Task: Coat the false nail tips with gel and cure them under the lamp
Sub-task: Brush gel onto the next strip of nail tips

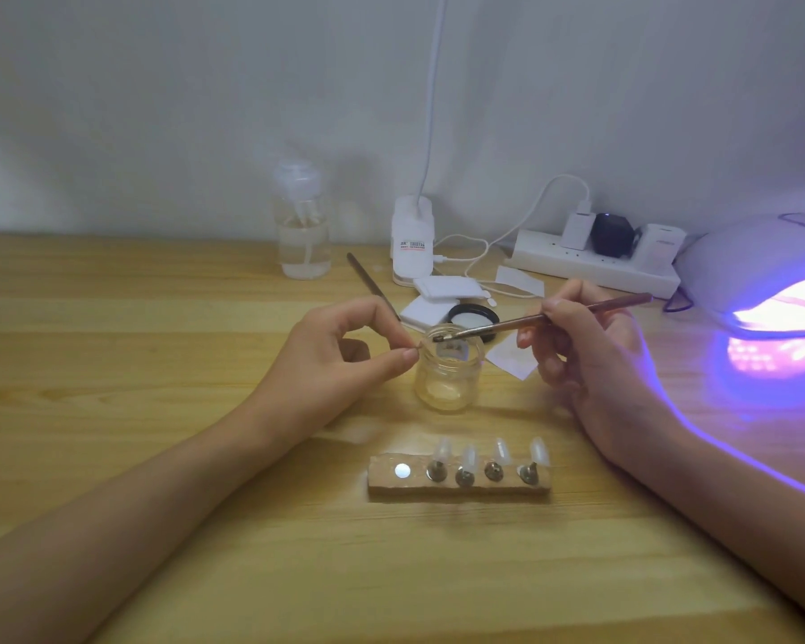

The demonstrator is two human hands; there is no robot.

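Note:
An open glass jar of gel (447, 374) stands mid-table. My right hand (586, 350) grips a brown brush (554, 316), whose dark tip hovers over the jar's mouth. My left hand (340, 350) pinches something small between thumb and forefinger right beside the jar's rim; it is too small to tell what. In front lies a wooden holder (382, 485) with several clear nail tips (469, 457) standing on metal pins; its leftmost round spot is bare. The curing lamp (754, 262) glows purple at the right edge.
A clear pump bottle (303, 234) stands at the back left. A second brush (372, 283), white pads (442, 290), a black lid (475, 316), a white clip base (412, 239) with cables and a power strip (591, 267) crowd the area behind the jar.

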